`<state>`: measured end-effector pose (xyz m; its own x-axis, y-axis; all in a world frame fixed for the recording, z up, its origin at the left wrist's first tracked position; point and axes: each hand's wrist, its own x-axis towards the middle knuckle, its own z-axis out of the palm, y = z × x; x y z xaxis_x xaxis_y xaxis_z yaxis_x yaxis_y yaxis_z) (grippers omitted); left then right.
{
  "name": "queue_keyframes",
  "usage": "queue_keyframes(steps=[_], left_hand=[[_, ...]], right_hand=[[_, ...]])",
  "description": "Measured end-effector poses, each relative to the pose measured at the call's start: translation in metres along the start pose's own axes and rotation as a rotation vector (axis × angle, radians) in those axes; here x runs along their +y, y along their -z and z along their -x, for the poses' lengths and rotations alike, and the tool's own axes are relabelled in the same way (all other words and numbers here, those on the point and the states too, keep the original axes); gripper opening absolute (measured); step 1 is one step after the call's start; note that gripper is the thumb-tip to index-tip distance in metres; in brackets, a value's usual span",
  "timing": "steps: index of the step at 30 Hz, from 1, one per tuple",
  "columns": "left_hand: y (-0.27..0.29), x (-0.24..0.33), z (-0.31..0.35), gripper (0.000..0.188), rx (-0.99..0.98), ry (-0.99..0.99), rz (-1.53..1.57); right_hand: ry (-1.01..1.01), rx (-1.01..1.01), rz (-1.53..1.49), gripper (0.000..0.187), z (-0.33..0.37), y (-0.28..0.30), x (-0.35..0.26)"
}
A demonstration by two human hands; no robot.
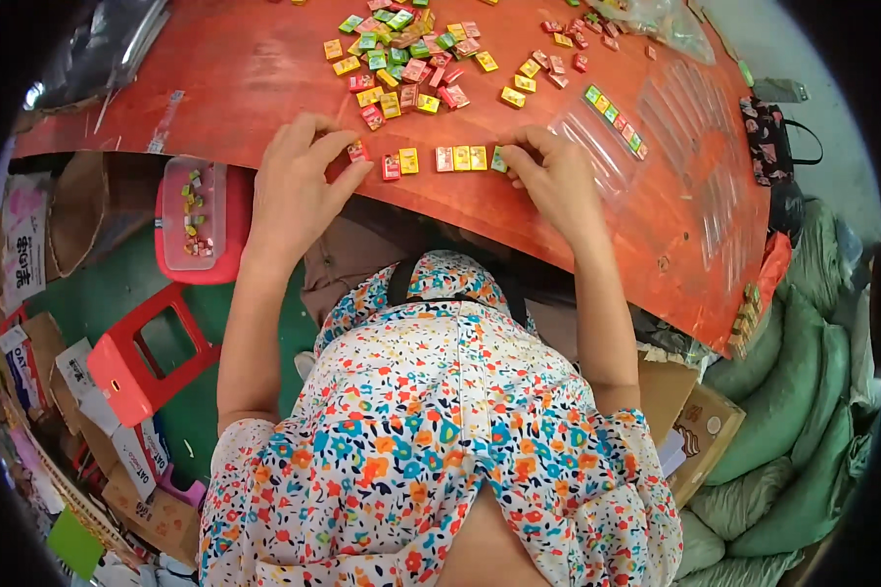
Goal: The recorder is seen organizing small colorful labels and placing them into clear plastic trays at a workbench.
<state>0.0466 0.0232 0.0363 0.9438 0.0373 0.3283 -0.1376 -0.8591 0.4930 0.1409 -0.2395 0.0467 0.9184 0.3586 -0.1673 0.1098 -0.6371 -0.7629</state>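
Near the table's front edge, my left hand (pixel 303 181) pinches a small red box (pixel 356 152) between thumb and forefinger. My right hand (pixel 556 176) has its fingertips closed on a small green box (pixel 499 159) at the right end of a short row. In that row stand a pinkish box (pixel 444 158) and two yellow boxes (pixel 470 158), side by side. Between my hands, apart from this row, a red box (pixel 392 166) sits against a yellow box (pixel 408 160). Beyond them lies a loose pile of little red, yellow and green boxes (pixel 401 49).
Clear plastic trays (pixel 597 147) lie to the right, one holding a coloured row of boxes (pixel 615 121). More small boxes (pixel 579 41) are scattered farther back. Below the table's left edge are a plastic tub (pixel 192 210) and a red stool (pixel 152 357). Green sacks (pixel 793 391) lie at right.
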Motion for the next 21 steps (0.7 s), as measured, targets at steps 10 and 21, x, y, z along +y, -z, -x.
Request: queue_keyframes(steps=[10,21], left_hand=[[-0.009,-0.007,-0.008,0.029,0.058,0.017,-0.025],[-0.054,0.042,-0.013,0.028,0.043,-0.294,0.084]], right_hand=[[0.014,-0.018,0.070,0.020,0.001,0.000,0.002],[0.040,0.007,0.061,0.018,0.003,0.000,0.006]])
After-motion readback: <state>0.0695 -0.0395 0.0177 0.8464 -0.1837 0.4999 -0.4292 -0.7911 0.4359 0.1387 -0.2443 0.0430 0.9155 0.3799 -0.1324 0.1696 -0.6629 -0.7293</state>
